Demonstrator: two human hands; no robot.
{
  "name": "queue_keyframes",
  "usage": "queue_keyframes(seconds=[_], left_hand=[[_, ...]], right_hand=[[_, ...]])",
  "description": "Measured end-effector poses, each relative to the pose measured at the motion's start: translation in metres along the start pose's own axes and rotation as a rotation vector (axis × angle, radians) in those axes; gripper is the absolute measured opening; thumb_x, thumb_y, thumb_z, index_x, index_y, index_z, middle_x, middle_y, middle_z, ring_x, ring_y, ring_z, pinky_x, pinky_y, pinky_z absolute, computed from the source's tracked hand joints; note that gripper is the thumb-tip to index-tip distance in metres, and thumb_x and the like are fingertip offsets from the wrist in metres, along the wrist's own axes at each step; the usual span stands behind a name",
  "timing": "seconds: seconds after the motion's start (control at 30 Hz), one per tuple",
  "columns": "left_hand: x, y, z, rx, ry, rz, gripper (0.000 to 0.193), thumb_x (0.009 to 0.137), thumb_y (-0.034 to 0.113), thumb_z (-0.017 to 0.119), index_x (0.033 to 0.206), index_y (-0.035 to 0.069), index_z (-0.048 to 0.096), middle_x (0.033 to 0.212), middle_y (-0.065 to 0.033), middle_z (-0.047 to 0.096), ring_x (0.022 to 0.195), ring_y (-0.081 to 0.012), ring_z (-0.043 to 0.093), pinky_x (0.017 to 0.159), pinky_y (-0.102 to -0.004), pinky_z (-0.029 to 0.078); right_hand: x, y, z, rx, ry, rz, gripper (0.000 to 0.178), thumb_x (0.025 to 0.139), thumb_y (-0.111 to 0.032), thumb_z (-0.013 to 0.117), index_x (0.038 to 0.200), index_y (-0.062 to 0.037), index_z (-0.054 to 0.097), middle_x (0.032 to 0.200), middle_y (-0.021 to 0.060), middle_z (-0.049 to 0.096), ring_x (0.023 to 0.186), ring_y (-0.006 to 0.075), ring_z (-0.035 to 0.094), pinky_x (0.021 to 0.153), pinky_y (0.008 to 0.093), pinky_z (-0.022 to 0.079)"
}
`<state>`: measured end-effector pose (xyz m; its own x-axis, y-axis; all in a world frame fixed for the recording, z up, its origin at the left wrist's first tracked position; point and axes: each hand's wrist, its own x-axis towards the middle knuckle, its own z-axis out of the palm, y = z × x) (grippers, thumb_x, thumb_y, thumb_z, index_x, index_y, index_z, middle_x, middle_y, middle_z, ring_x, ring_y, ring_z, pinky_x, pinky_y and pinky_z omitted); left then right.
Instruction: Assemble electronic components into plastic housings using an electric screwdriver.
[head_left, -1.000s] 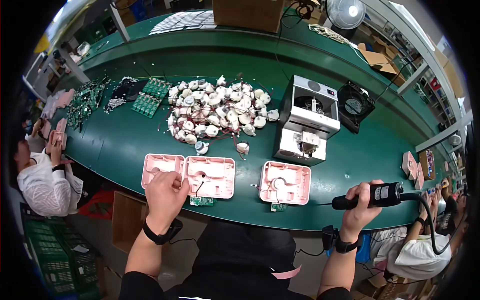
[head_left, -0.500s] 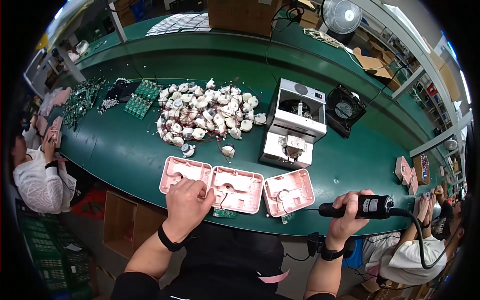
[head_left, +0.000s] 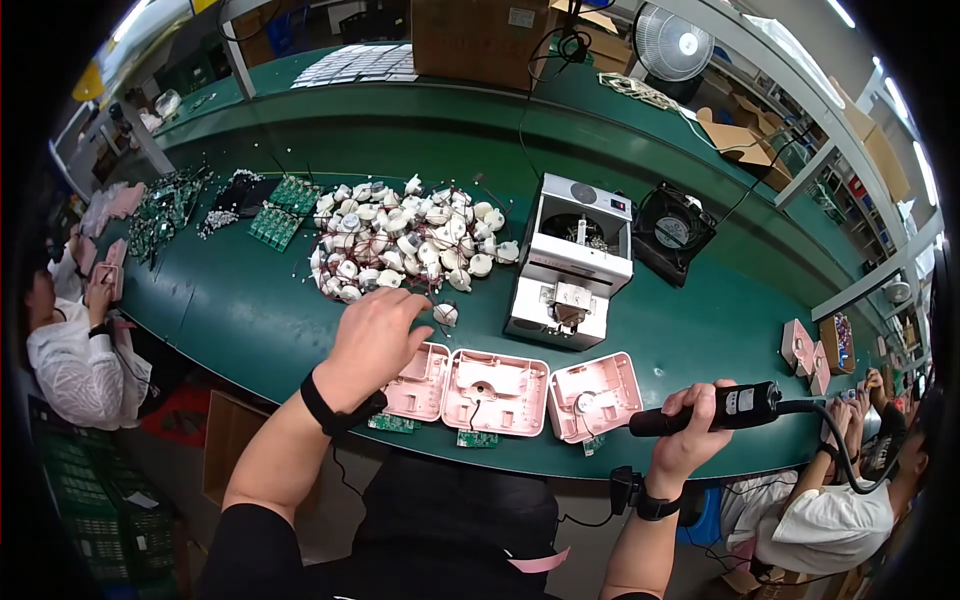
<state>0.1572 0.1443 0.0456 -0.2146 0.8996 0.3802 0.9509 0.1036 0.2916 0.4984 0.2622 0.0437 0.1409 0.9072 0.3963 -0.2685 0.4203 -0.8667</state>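
Note:
My left hand (head_left: 375, 335) reaches over the near edge of a pile of small white motors (head_left: 405, 235) with red and dark wires. Its thumb is apart from the curved fingers; whatever lies under the fingertips is hidden. One loose motor (head_left: 446, 315) sits just right of it. Below the hand are an open pink plastic shell (head_left: 420, 385), partly covered by it, a middle pink shell (head_left: 495, 390) and a right pink shell (head_left: 597, 395). Small green circuit boards (head_left: 477, 438) lie by their near edges. My right hand (head_left: 692, 425) grips a black corded electric screwdriver (head_left: 750, 403), pointing left.
A white metal machine (head_left: 572, 265) stands behind the shells, beside a black fan (head_left: 672, 232). Green circuit boards (head_left: 285, 212) lie left of the pile. Co-workers sit at both sides, with pink shells (head_left: 800, 350) at the right end. The screwdriver's cable (head_left: 850, 460) loops right.
My left hand has left the left shell and moved forward to the motor pile. The pink shells have shifted right on the table. My right hand still holds the screwdriver.

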Motion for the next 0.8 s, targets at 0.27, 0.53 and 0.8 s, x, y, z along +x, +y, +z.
queue_keyframes(seconds=[0.27,0.53,0.8], left_hand=[[0.035,-0.007,0.031,0.097,-0.313,0.065,0.034,0.077,0.029,0.080,0.104,0.008,0.072,0.092,-0.0100,0.071,0.085,-0.0311,0.070,0.072,-0.0434,0.055],[0.035,-0.005,-0.011,-0.159,-0.448,-0.044,0.039,0.084,0.017,0.075,0.121,0.009,0.067,0.108,-0.0099,0.070,0.078,-0.0209,0.070,0.068,-0.0351,0.055],[-0.026,-0.001,-0.050,-1.052,-0.325,-0.314,0.037,0.095,0.002,0.062,0.132,0.001,0.059,0.111,-0.0039,0.066,0.081,-0.0057,0.062,0.066,-0.0210,0.051]], right_hand=[[-0.007,-0.002,0.005,-0.046,0.016,-0.010,0.024,0.095,-0.010,0.061,0.112,-0.0007,0.046,0.073,0.0045,0.051,0.056,0.0142,0.052,0.054,0.0288,0.046],[-0.006,-0.002,0.008,-0.063,0.031,0.019,0.026,0.094,-0.012,0.062,0.111,-0.0002,0.046,0.073,0.0043,0.051,0.055,0.0143,0.053,0.054,0.0290,0.046],[0.002,0.003,-0.001,-0.023,0.022,0.033,0.024,0.097,-0.010,0.060,0.114,-0.0007,0.046,0.075,0.0046,0.051,0.055,0.0146,0.052,0.054,0.0291,0.045]])
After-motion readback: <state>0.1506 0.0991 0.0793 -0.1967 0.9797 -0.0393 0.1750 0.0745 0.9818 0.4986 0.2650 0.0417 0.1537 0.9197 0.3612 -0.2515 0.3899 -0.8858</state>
